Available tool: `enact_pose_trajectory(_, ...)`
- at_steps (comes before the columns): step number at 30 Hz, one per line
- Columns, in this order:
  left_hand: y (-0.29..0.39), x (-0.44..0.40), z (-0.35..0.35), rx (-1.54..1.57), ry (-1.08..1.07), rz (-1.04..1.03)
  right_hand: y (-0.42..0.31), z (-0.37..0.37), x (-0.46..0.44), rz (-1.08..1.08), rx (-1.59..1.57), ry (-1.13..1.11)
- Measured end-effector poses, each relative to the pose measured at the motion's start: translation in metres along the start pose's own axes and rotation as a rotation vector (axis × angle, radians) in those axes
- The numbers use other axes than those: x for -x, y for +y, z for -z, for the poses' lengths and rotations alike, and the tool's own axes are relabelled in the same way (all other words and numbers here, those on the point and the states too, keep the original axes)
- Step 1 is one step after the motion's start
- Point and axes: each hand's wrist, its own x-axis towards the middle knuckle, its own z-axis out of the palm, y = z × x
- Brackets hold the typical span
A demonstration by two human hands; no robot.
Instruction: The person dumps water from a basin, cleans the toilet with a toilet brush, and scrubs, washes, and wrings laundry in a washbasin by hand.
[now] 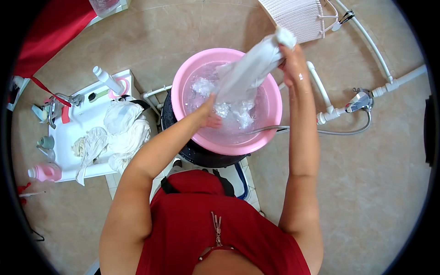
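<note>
A pink basin (183, 73) holds water with white suds and rests on a black tub (199, 158). My right hand (293, 64) grips one end of a wet white cloth (254, 66), lifted above the basin's upper right rim; the cloth slants down towards the water. My left hand (210, 114) is over the basin's left part, beside the cloth's lower end, its fingers apart. A grey hose (270, 129) runs over the basin's right rim into the water.
On the left, a white sink (68, 169) holds white clothes (126, 133), with a white bottle (107, 80) and a pink bottle (46, 172) at its edges. White pipes and a valve (361, 100) stand at right. A white woven rack (298, 18) is at the top.
</note>
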Motion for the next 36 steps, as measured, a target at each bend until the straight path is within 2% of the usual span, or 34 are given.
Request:
enact_pose_trajectory(1,-0.001,0.007,-0.012,0.018,-0.046,0.069,-0.015,0.002,-0.001,0.054,-0.041,0.004)
enact_pose_trajectory(4,0.0,0.006,-0.04,0.241,-0.497,-0.037,-0.058,0.0,0.019,0.128,-0.131,0.03)
enact_pose_trajectory(7,0.032,0.038,-0.083,0.546,-0.427,-0.209,-0.082,0.001,0.056,0.204,-0.253,0.038)
enact_pose_trajectory(10,0.042,0.02,-0.099,0.87,-0.623,-0.494,-0.086,0.014,0.098,0.213,-0.372,0.027)
enact_pose_trajectory(12,0.055,0.025,-0.101,0.914,-0.495,-0.526,-0.075,0.039,0.121,0.232,-0.46,0.02)
enact_pose_trajectory(13,0.06,0.033,-0.102,0.934,-0.43,-0.536,-0.065,0.055,0.127,0.229,-0.472,0.156)
enact_pose_trajectory(14,0.066,0.04,-0.104,0.947,-0.366,-0.526,-0.056,0.071,0.133,0.203,-0.501,0.166)
enact_pose_trajectory(17,0.074,0.064,-0.107,0.912,-0.471,-0.502,-0.012,0.115,0.133,0.163,-0.576,0.282)
enact_pose_trajectory(18,0.074,0.071,-0.111,0.901,-0.442,-0.511,0.012,0.131,0.127,0.141,-0.589,0.325)
enact_pose_trajectory(20,0.072,0.079,-0.121,0.863,-0.516,-0.521,0.069,0.154,0.11,0.016,-0.742,0.392)
enact_pose_trajectory(24,0.065,0.127,-0.151,0.859,-0.562,-0.463,0.183,0.124,0.092,-0.208,-0.95,0.185)
enact_pose_trajectory(26,0.059,0.128,-0.159,0.852,-0.623,-0.428,0.167,0.057,0.097,-0.37,-0.894,0.287)
enact_pose_trajectory(27,0.056,0.129,-0.163,0.844,-0.653,-0.41,0.152,0.019,0.1,-0.201,-0.838,0.27)
enact_pose_trajectory(30,0.04,0.119,-0.166,0.832,-0.598,-0.373,0.143,-0.021,0.105,-0.014,-0.752,0.186)
enact_pose_trajectory(32,0.024,0.127,-0.163,0.797,-0.554,-0.352,0.144,-0.019,0.105,0.023,-0.73,0.156)
enact_pose_trajectory(35,0.004,0.124,-0.143,0.788,-0.71,-0.363,0.145,-0.005,0.1,0.05,-0.717,0.108)
enact_pose_trajectory(36,0.004,0.129,-0.134,0.687,-0.719,-0.253,0.147,0.001,0.095,0.05,-0.707,0.092)
